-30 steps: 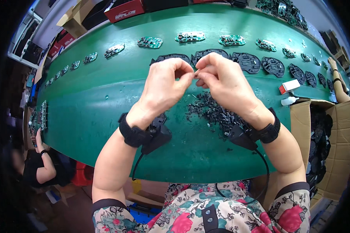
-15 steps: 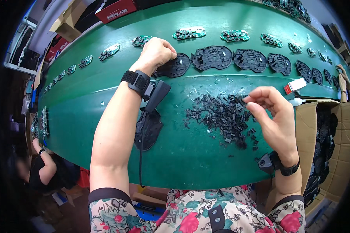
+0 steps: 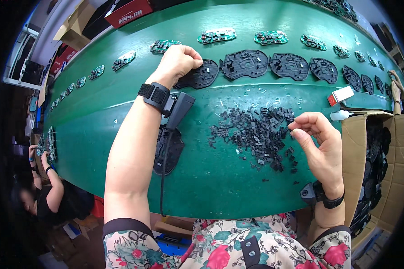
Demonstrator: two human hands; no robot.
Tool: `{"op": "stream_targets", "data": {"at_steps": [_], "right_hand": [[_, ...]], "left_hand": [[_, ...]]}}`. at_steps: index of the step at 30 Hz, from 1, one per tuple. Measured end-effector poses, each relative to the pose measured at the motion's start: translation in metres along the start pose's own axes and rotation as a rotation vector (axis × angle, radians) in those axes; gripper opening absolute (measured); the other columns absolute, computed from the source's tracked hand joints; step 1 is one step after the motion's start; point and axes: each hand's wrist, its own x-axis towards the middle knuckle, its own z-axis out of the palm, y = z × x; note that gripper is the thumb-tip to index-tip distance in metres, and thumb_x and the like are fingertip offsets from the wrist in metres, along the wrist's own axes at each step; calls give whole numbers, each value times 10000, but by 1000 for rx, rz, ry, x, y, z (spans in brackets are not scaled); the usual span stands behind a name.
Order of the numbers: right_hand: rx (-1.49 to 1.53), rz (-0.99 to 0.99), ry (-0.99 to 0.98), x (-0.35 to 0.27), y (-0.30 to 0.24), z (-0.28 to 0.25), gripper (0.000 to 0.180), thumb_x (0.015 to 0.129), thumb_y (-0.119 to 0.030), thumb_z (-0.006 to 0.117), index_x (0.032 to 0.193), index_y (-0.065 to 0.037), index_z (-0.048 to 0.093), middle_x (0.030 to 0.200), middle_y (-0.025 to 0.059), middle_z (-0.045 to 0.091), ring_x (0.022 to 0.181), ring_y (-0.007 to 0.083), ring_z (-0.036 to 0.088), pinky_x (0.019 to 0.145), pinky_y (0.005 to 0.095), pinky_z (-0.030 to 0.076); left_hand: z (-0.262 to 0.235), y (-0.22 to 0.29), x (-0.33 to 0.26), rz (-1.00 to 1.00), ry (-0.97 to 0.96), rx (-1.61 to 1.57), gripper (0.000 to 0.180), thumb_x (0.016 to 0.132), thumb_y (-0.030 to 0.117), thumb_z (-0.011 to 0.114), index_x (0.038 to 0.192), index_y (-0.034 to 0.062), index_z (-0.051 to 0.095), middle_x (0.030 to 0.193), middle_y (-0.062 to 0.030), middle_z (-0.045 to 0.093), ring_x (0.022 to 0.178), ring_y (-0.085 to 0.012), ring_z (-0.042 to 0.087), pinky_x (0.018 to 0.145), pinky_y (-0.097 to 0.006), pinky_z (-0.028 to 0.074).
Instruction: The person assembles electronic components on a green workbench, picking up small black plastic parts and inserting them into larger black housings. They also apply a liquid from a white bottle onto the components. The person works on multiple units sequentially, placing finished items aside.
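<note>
My left hand is closed in a pinch over the left part of a black plastic shell, shaped like a computer mouse base. Whatever its fingertips hold is hidden. At the right edge of a loose pile of small black plastic parts, my right hand has thumb and forefinger brought together; a dark speck shows at the tips, too small to name. Another black shell lies beside my left forearm, partly covered by a strapped-on device and its cable.
More black shells line the green table, with a row of green circuit boards behind. A small red-and-white box and white bottle stand near a carton of black parts. Co-workers' hands show at both sides.
My right hand has come slightly down and its fingertips have drawn together by the pile. My left hand stays over the same shell. At far left a co-worker's second hand has come into sight.
</note>
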Motion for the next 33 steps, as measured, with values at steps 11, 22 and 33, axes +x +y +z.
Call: {"op": "stream_targets", "data": {"at_steps": [11,22,33], "right_hand": [[-4,23,22,-2,-2,4,187,857,-5,659,1032,33,604,901,81,683,835,131,648,765,258,506],[39,63,139,-15,0,-12,156,876,-4,643,1024,22,602,918,65,673,835,106,621,761,240,493],[-246,84,254,-29,31,-44,53,826,-18,682,859,18,662,760,29,635,656,71,560,616,231,462]], "left_hand": [[16,25,-4,-79,175,373,137,681,128,747,793,58,711,772,-55,687,733,-140,622,709,-285,486],[25,13,15,-150,166,228,114,683,119,717,774,54,691,758,-48,666,715,-155,600,660,-296,472],[-10,10,-38,245,319,262,231,783,198,726,915,12,693,909,-69,670,890,-166,604,837,-297,447]]}}
